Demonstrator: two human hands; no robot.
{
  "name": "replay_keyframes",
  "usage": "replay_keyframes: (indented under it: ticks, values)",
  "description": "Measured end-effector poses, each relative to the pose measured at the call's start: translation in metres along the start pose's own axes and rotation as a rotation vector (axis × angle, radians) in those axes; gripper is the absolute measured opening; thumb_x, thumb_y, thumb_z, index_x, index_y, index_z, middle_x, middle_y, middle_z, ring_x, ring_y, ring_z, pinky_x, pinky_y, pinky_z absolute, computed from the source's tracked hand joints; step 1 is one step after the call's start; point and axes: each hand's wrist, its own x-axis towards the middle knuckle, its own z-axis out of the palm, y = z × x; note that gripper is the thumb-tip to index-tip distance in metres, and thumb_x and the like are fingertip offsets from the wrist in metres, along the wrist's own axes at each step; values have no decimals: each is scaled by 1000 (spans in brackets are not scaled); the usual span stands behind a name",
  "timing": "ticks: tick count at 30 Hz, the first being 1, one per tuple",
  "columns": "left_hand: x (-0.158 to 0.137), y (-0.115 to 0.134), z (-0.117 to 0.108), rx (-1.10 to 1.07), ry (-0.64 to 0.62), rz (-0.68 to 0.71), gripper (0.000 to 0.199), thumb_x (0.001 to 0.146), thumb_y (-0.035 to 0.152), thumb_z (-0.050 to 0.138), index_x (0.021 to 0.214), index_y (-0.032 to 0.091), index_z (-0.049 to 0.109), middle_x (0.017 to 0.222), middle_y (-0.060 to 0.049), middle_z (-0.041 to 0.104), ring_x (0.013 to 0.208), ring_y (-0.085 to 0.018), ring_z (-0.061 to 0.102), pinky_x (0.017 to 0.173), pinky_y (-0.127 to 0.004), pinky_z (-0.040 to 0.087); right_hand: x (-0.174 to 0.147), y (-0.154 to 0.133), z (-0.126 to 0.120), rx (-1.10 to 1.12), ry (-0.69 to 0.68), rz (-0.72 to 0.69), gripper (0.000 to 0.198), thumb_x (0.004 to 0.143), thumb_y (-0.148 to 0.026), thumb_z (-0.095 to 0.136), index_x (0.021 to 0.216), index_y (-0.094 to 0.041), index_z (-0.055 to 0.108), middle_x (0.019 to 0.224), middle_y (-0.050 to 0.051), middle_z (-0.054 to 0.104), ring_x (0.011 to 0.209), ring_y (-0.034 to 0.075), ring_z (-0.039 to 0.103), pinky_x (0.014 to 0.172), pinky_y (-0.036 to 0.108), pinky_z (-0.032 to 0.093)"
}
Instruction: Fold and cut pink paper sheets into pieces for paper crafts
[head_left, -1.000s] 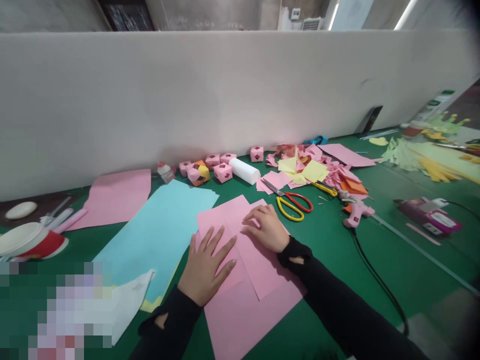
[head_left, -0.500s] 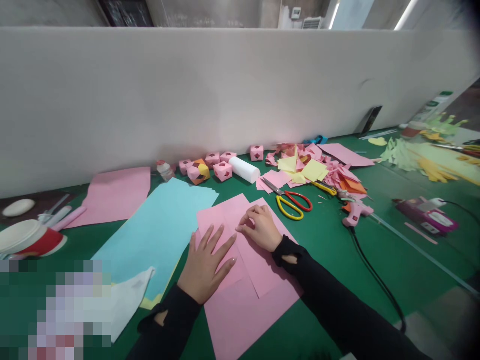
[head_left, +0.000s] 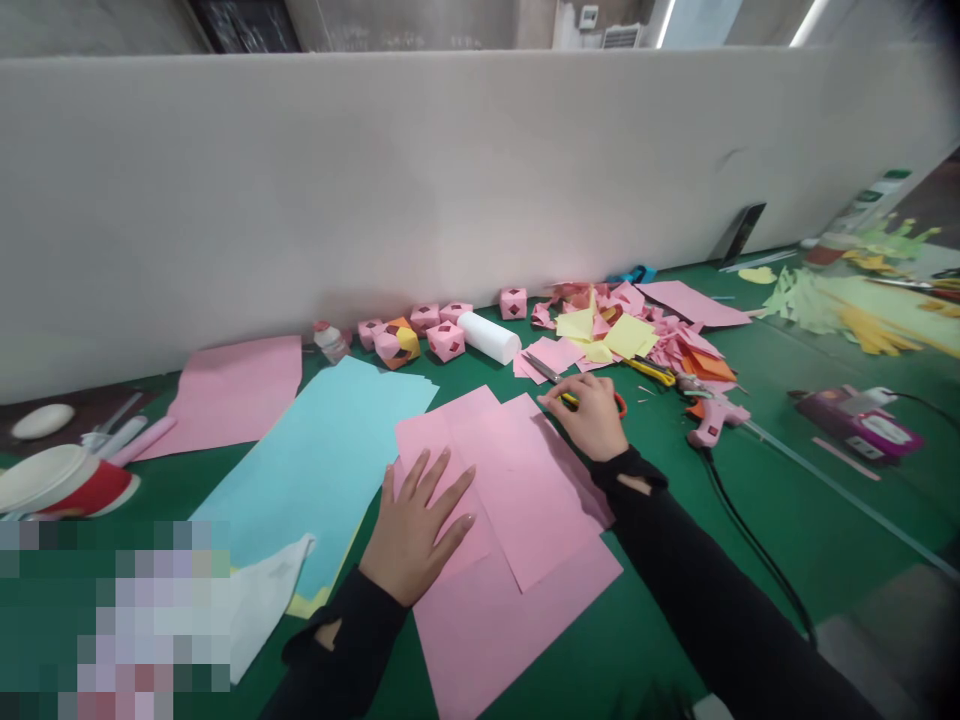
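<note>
Overlapping pink paper sheets [head_left: 536,500] lie in front of me, partly folded or stacked. My left hand [head_left: 416,525] rests flat on their left part, fingers spread. At the upper right corner of the paper is my right hand [head_left: 589,415], thumb and fingertips pressed together; what they pinch, if anything, cannot be made out. Under and behind that hand are scissors [head_left: 541,368] with red and yellow handles, mostly covered by it. Light blue sheets [head_left: 315,440] lie left of the pink paper.
Behind stand folded pink paper cubes [head_left: 447,342], a white roll [head_left: 489,338] and a small glue bottle [head_left: 331,342]. Pink and yellow paper scraps [head_left: 600,325] are heaped at back right. A pink glue gun [head_left: 716,415] with a cord lies right; a cup [head_left: 67,480] stands left.
My right hand has moved right and up, from the middle of the pink paper to its upper right corner, over the scissors' handles. My left hand stays in place.
</note>
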Motion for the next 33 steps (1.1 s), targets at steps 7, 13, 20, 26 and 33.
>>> replay_keyframes:
  ticks: [7, 13, 20, 26, 33]
  values:
    - [0, 0, 0, 9, -29, -10, 53, 94, 51, 37, 145, 40, 28, 154, -3, 30, 141, -33, 23, 107, -67, 17, 9, 29, -13, -70, 42, 71, 31, 85, -41, 53, 72, -18, 69, 84, 9, 68, 88, 25, 54, 85, 41, 33]
    - [-1, 1, -1, 30, -33, -9, 52, 94, 51, 36, 145, 40, 28, 154, -3, 30, 141, -33, 23, 107, -67, 18, 0, 4, -12, 86, -78, -69, 19, 77, -37, 66, 85, -20, 67, 90, 6, 68, 87, 23, 56, 83, 38, 40]
    - [1, 2, -2, 37, -40, -16, 52, 94, 51, 35, 145, 40, 29, 154, -3, 30, 141, -34, 24, 106, -67, 19, -18, -29, -8, 238, -747, -177, 17, 68, -34, 79, 79, -22, 74, 71, 1, 62, 72, 16, 52, 70, 28, 41]
    - [0, 2, -2, 29, -48, -22, 52, 94, 51, 35, 145, 40, 28, 154, -4, 30, 142, -33, 23, 107, -67, 18, -21, -31, -5, 146, -731, -201, 11, 71, -32, 78, 73, -22, 73, 74, 2, 62, 81, 19, 50, 77, 30, 40]
    - [2, 1, -3, 28, -53, -19, 53, 94, 52, 35, 145, 39, 29, 154, -3, 30, 142, -33, 23, 107, -67, 18, -19, -28, -3, 186, -606, -233, 8, 79, -24, 68, 72, -18, 67, 79, 4, 65, 80, 18, 55, 77, 31, 43]
